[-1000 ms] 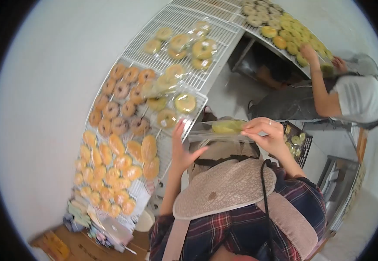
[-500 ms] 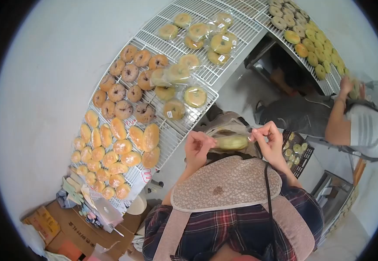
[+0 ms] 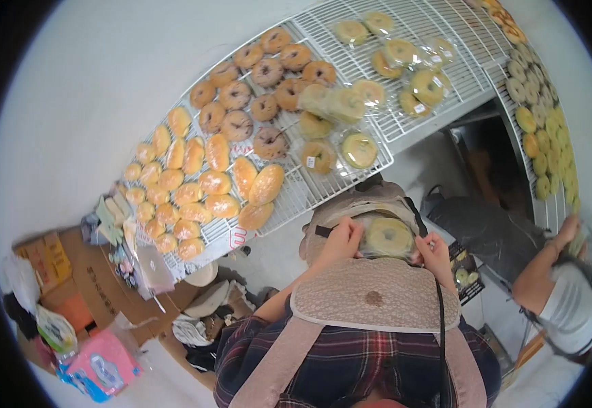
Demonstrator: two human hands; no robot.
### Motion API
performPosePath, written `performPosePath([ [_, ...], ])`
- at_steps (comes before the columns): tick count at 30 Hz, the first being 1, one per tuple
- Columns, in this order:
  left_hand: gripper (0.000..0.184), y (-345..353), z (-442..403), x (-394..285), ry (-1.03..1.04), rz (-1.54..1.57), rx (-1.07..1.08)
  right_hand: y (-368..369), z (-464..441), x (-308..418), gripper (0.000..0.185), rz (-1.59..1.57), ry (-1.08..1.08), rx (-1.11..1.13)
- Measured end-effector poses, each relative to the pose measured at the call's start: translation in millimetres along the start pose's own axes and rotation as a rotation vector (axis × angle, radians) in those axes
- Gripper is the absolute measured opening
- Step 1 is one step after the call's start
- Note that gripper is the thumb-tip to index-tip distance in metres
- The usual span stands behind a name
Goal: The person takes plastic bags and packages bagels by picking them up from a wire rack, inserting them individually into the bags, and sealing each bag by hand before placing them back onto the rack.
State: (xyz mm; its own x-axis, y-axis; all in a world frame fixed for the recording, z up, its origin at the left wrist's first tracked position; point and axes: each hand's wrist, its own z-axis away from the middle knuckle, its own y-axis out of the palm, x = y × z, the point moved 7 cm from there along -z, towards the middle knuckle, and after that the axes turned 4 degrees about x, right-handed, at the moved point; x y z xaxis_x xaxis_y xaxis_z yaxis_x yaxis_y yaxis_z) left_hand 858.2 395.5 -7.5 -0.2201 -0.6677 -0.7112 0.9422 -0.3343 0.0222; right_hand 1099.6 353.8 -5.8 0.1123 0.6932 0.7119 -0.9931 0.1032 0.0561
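Note:
A pale green bagel in a clear plastic bag point(image 3: 389, 236) is held up in front of my apron point(image 3: 371, 296), its ring face toward me. My left hand point(image 3: 345, 239) is closed in a pinch at the bag's left side. At the right side, my right hand point(image 3: 434, 253) pinches the bag edge between thumb and fingers. On the wire rack point(image 3: 303, 194) ahead, a bagged green bagel point(image 3: 359, 149) and another bagged bagel point(image 3: 318, 156) with a white label lie nearest to my hands.
Unwrapped dark bagels point(image 3: 267, 72) and glossy oval buns point(image 3: 192, 155) cover the rack's left part. Farther right, more bagels point(image 3: 548, 136) fill another rack, where a co-worker's hand point(image 3: 568, 231) is busy. Cardboard point(image 3: 99, 279) and a pink package point(image 3: 109, 360) lie at lower left.
The bagged bagel has turned from edge-on to face-on between my hands. My hands have come lower, and the view has swung so that the racks appear farther right.

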Motion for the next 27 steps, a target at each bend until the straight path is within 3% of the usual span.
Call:
performPosePath([
  [4,0.024,-6,-7,7,0.065,0.025,-0.022,1,-6,-6,0.018,-0.083,0.088,0.095],
  [6,0.026,-7,-11,12,0.094,0.068,0.007,6,-8,4,0.028,-0.147,0.247,0.026],
  [7,0.026,-9,-9,14,0.092,0.073,0.0,10,-18,3,0.035,-0.152,0.314,0.131],
  [10,0.023,-7,-16,20,0.072,0.191,0.01,19,-28,4,0.032,-0.224,0.441,0.262],
  [11,0.022,-7,-23,35,0.047,0.32,0.071,28,-31,4,0.027,-0.34,0.431,0.206],
  [13,0.021,-7,-29,44,-0.051,0.521,0.174,42,-37,30,0.028,-0.096,0.313,0.332],
  [16,0.024,-18,-43,39,-0.087,0.601,0.244,51,-49,52,0.029,-0.035,0.237,0.276],
  [18,0.029,-23,-56,28,-0.072,0.624,0.242,57,-54,83,0.034,0.025,-0.027,0.245],
  [19,0.038,-25,-64,12,0.033,0.729,0.255,58,-58,88,0.034,0.012,-0.024,0.232],
  [20,0.047,-26,-71,-8,0.14,0.836,0.263,59,-62,102,0.038,-0.032,-0.151,0.229],
  [21,0.062,-25,-72,-30,0.273,0.759,0.293,58,-66,117,0.043,-0.075,-0.28,0.226],
  [22,0.062,-17,-71,-56,0.267,0.755,0.299,59,-72,121,0.043,-0.081,-0.278,0.218],
  [24,0.061,-10,-78,-99,0.245,0.536,0.055,53,-64,165,0.048,0.388,-0.889,0.034],
  [25,0.061,-9,-90,-104,0.235,0.538,0.055,56,-60,177,0.046,0.598,-1.102,0.058],
  [26,0.06,-3,-104,-105,0.187,0.811,0.214,50,-68,191,0.046,0.596,-1.09,0.06],
  [27,0.059,5,-114,-107,0.134,1.084,0.37,66,-56,204,0.045,0.926,-1.363,0.201],
])
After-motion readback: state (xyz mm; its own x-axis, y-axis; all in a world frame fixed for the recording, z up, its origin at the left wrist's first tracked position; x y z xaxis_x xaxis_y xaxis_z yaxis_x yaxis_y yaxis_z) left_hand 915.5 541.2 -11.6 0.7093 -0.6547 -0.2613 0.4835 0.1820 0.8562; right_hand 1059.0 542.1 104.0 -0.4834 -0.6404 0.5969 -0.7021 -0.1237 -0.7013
